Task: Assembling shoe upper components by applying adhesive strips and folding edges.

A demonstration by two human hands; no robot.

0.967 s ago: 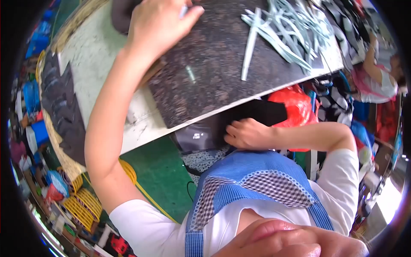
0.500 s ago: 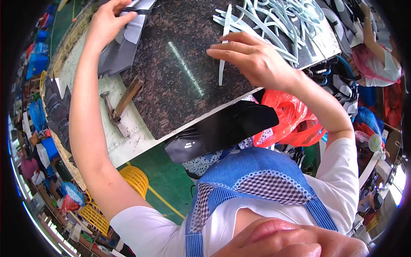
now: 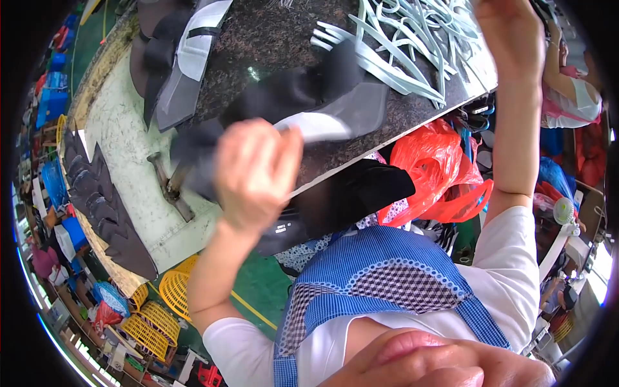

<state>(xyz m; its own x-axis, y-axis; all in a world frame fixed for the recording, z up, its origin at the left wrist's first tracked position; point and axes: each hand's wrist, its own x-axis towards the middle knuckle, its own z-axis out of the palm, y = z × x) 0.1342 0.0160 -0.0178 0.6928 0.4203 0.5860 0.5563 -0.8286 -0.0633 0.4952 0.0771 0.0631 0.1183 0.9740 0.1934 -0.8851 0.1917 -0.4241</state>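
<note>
My left hand (image 3: 258,171), blurred by motion, is closed on a dark grey shoe upper piece (image 3: 364,109) with a white curved patch. The piece spreads over the speckled dark stone slab (image 3: 242,45), its black parts smeared. My right hand (image 3: 512,32) is raised at the top right, beside the heap of pale blue-grey strips (image 3: 419,45); the top edge cuts off its fingers, so its grip is hidden. At the slab's upper left lies a stack of similar grey upper pieces (image 3: 184,84), one with a white patch and black band.
A hammer (image 3: 169,187) lies on the white tabletop (image 3: 161,238) left of the slab. Overlapping dark pieces (image 3: 97,200) line the left edge. A red plastic bag (image 3: 432,174) and black material (image 3: 361,193) hang at the near edge. Yellow baskets (image 3: 155,326) stand below; another person (image 3: 577,97) works at right.
My left hand has come from the upper-left stack toward me, bringing an upper piece across the slab. My right hand has left the strip it was at and moved up and right.
</note>
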